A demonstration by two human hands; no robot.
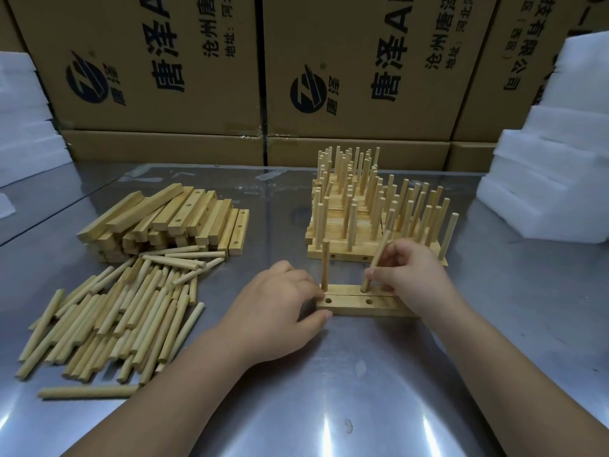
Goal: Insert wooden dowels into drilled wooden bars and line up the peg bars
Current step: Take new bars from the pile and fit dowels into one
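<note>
Two drilled wooden bars [354, 305] lie side by side on the metal table in front of me. The far bar carries one upright dowel [325, 265] in its left hole. My right hand [408, 275] pinches a second dowel [379, 258], tilted, its lower end at the far bar's right hole. The near bar shows two empty holes. My left hand [280, 311] grips the left ends of the bars. Loose dowels [112, 321] lie in a heap at the left, with undrilled-looking and drilled bars [171, 219] stacked behind them.
Finished peg bars [372, 212] stand in rows just behind my right hand. White foam blocks [543, 179] sit at the right and at the far left [23, 127]. Cardboard boxes [329, 77] form a wall along the table's back edge.
</note>
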